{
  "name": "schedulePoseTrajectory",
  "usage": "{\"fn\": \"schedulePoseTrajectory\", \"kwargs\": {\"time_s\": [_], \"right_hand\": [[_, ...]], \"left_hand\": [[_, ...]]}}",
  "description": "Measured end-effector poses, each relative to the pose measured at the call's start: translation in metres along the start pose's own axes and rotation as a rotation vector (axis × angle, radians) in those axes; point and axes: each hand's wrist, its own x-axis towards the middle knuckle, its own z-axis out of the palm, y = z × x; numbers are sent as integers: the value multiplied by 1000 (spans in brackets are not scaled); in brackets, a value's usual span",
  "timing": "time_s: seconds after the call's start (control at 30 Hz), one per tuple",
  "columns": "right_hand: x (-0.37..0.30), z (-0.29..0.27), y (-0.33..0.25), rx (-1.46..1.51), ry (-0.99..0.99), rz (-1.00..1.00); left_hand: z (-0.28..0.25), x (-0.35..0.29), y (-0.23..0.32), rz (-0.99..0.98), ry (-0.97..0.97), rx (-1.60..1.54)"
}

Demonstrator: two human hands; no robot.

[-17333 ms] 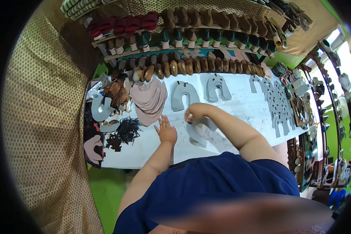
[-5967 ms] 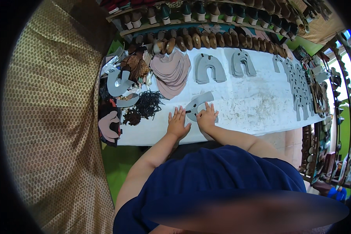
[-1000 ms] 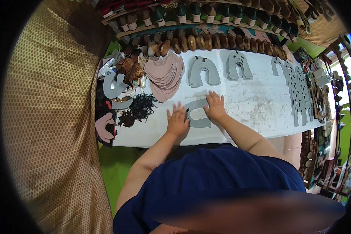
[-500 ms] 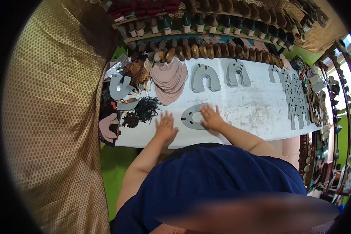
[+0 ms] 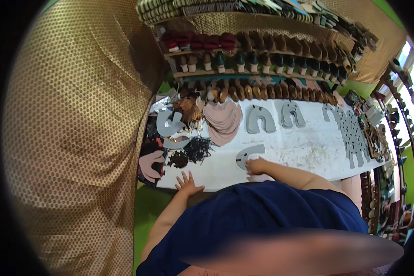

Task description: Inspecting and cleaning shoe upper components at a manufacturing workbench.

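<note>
A flat grey U-shaped piece (image 5: 253, 151) with small dark marks lies near the front of the white-covered table, its curved end to the left. My right hand (image 5: 256, 166) is over its near arm, fingers bent together at the piece's edge and hiding part of it. My left hand (image 5: 188, 186) is at the table's front edge, left of the piece, with its fingers spread and nothing in them. Farther back lie two stacks of similar grey pieces, one left (image 5: 261, 119) and one right (image 5: 292, 115).
Pink cut pieces (image 5: 223, 122) lie stacked at the left, beside a tangle of black strips (image 5: 198, 149). More grey pieces (image 5: 353, 133) overlap at the right end. Along the back stand rows of brown shoes (image 5: 257, 91) under shelves of footwear. A gold patterned curtain (image 5: 78, 138) hangs at the left.
The view has tilted up. My left hand has drawn back toward the table's front edge. My right hand has gone from lying flat on the grey piece to bent fingers at its near arm.
</note>
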Motion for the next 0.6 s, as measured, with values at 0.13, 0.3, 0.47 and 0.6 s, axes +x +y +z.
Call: {"fn": "schedulePoseTrajectory", "kwargs": {"time_s": [0.13,0.3,0.47,0.6], "right_hand": [[14,-2,6,-11,-179,-32],[38,15,44,154,-166,-57],[24,29,43,155,-50,-86],[-1,23,51,101,48,-134]], "left_hand": [[0,5,-8,42,-29,-30],[-6,3,-6,69,-35,-49],[-7,4,-4,23,-66,-61],[-4,3,-2,16,-38,-77]]}}
